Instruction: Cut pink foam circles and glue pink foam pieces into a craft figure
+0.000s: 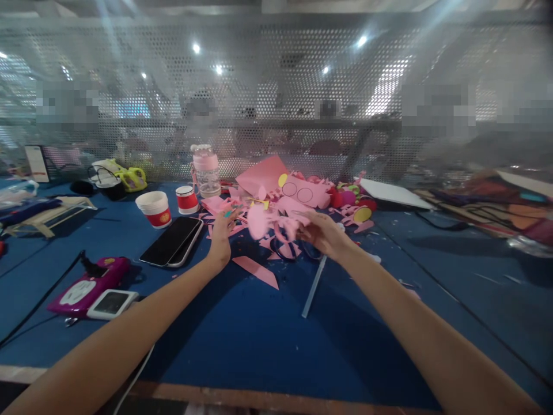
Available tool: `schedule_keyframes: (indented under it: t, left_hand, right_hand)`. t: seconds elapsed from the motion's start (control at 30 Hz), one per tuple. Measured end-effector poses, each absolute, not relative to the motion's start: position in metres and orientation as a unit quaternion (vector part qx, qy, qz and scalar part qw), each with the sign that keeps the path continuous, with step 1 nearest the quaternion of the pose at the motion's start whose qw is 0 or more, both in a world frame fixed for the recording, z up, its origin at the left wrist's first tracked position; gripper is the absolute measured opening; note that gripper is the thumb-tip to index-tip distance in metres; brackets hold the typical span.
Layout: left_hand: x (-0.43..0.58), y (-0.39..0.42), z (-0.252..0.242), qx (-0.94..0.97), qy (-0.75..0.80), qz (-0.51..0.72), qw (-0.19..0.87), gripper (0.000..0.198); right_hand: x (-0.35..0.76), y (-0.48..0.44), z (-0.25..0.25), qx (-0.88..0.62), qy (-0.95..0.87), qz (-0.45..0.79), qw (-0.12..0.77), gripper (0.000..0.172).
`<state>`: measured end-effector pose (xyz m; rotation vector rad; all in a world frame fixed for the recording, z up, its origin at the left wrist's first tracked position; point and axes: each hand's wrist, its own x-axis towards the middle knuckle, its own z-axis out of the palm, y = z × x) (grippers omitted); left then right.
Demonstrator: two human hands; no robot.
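Both my arms reach out over a blue table [242,334]. My left hand [222,233] is stretched forward with fingers apart, touching the edge of a heap of pink paper cut-outs [280,199]. My right hand [317,233] is closed around a small pink paper piece [258,222], which is blurred, held between the two hands. Scissors [287,251] lie on the table just under the right hand. A loose pink paper strip [256,271] lies below the left hand.
Two phones [173,241] lie left of my left hand. Red-and-white paper cups [154,208] and a pink bottle [206,170] stand behind them. A purple device [88,286] is at near left. A white stick [314,285] lies mid-table. A perforated screen [276,92] closes the back.
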<state>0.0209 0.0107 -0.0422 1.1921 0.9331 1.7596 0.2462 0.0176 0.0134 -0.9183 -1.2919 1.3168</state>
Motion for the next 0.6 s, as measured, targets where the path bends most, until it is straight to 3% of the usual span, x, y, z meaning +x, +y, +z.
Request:
schedule_keyframes:
  t: [0.6]
  left_hand:
    - [0.0225,0.0106,-0.044,0.472,0.374,0.691,0.4,0.046]
  right_hand:
    - [0.2462,0.0169,0.0127,-0.376,-0.524,0.532,0.549,0.033]
